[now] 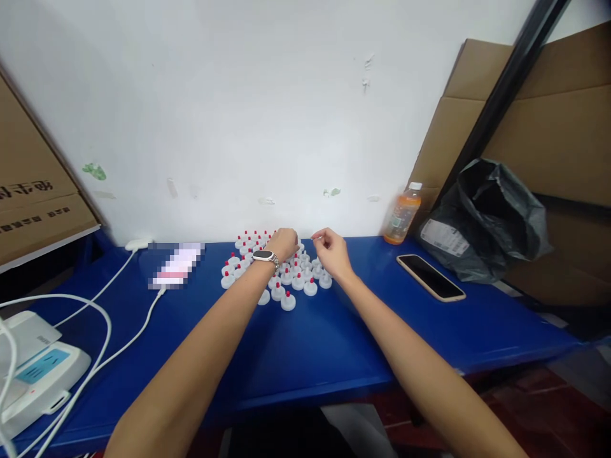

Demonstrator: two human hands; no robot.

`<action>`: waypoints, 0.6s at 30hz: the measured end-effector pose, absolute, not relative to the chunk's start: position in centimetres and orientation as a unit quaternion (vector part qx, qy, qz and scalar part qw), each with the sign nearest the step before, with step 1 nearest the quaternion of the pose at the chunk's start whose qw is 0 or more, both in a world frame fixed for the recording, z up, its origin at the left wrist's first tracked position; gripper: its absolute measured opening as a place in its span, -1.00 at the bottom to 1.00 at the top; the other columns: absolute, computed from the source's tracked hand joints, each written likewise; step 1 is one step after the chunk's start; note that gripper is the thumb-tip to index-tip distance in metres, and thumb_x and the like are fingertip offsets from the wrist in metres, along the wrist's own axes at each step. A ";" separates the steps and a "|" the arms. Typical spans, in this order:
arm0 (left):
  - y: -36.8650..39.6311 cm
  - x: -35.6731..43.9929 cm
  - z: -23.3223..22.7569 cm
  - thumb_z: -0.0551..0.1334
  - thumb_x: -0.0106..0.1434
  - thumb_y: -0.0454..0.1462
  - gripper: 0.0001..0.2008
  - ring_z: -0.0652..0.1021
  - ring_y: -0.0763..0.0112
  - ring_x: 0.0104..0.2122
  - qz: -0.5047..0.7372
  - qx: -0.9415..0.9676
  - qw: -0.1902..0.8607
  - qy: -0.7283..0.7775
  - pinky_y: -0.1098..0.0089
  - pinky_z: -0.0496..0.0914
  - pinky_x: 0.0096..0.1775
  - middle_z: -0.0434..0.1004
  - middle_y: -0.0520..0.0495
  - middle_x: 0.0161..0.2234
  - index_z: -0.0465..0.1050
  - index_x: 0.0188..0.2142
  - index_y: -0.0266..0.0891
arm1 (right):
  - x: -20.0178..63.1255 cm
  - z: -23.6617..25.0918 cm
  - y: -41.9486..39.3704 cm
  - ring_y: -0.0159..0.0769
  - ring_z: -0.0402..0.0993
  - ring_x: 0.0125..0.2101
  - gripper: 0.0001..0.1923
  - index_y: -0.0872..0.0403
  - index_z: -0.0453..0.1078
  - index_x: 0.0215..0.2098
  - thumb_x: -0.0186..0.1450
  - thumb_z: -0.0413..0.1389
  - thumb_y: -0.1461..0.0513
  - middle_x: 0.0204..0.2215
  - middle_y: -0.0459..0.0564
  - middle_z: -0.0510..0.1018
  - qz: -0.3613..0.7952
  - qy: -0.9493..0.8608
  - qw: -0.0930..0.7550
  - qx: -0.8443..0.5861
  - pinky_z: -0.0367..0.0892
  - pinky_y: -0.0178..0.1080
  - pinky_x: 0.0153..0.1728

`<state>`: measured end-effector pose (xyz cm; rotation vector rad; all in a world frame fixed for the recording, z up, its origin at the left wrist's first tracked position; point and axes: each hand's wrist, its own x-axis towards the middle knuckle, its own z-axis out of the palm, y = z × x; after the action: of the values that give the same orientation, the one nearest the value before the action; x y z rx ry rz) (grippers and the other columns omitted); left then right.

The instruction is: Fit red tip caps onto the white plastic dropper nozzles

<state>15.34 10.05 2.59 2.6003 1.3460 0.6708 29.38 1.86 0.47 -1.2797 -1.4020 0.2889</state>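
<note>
Many small white plastic nozzle caps [287, 302] stand in a cluster on the blue table [305, 350]; several have red tips, while some near my hands show no red. My left hand [284, 243], with a watch on its wrist, reaches over the back of the cluster, its fingers curled down among the caps and mostly hidden. To the right, my right hand [333, 251] is raised just above the caps. Thumb and forefinger are pinched together there, and whatever lies between them is too small to name.
A phone [432, 278] and an orange drink bottle [403, 214] are on the right, beside a grey plastic bag [487, 222]. A lit, blurred screen [177, 266], white cables and a white device [42, 362] occupy the left. Cardboard boxes [38, 172] flank the table; a white wall rises behind.
</note>
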 end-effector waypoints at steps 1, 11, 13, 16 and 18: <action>10.2 15.3 2.5 0.33 0.08 -0.39 -0.93 0.57 0.18 -0.30 0.219 0.863 0.072 0.449 0.25 0.41 -0.15 0.53 -0.17 -0.49 0.50 -0.51 -0.28 | 29.1 0.5 1.8 -0.38 0.23 -0.60 -0.85 0.07 0.41 -0.35 0.17 0.01 0.27 -0.66 -0.21 0.32 0.123 -0.608 0.566 -0.543 0.16 -0.30 -0.47; 5.0 8.0 4.8 0.12 0.35 -0.18 -0.84 0.54 0.19 -0.09 0.347 0.863 0.099 0.354 0.19 0.39 -0.06 0.56 -0.19 -0.10 0.39 -0.28 -0.21 | 26.0 0.4 0.2 -0.37 0.32 -0.52 -0.83 0.05 0.42 -0.26 0.20 0.04 0.26 -0.57 -0.18 0.44 0.129 -0.689 0.511 -0.498 0.21 -0.31 -0.39; 3.6 5.6 4.5 0.08 0.39 -0.16 -0.84 0.57 0.22 -0.10 0.380 0.837 0.157 0.362 0.24 0.41 -0.13 0.57 -0.18 -0.06 0.31 -0.25 -0.18 | 24.8 0.3 -0.2 -0.37 0.33 -0.51 -0.83 0.05 0.42 -0.24 0.22 0.04 0.26 -0.55 -0.17 0.46 0.131 -0.715 0.484 -0.487 0.21 -0.31 -0.38; 2.5 2.6 3.5 0.07 0.40 -0.15 -0.84 0.60 0.30 -0.21 0.427 0.791 0.225 0.375 0.30 0.43 -0.18 0.61 -0.14 -0.19 0.22 -0.26 -0.17 | 22.9 0.5 -0.2 -0.37 0.34 -0.50 -0.86 0.05 0.43 -0.26 0.24 0.05 0.26 -0.52 -0.14 0.51 0.127 -0.761 0.422 -0.476 0.19 -0.31 -0.39; 2.3 1.3 2.5 0.06 0.40 -0.14 -0.83 0.60 0.35 -0.28 0.452 0.769 0.228 0.391 0.34 0.43 -0.22 0.60 -0.10 -0.24 0.21 -0.25 -0.17 | 21.7 0.8 0.3 -0.36 0.37 -0.49 -0.88 0.06 0.43 -0.31 0.24 0.06 0.27 -0.48 -0.10 0.55 0.113 -0.791 0.373 -0.471 0.17 -0.30 -0.38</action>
<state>1.34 2.34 2.55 2.1166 1.0754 1.2448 21.71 0.28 0.84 -1.2062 -2.0266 0.2898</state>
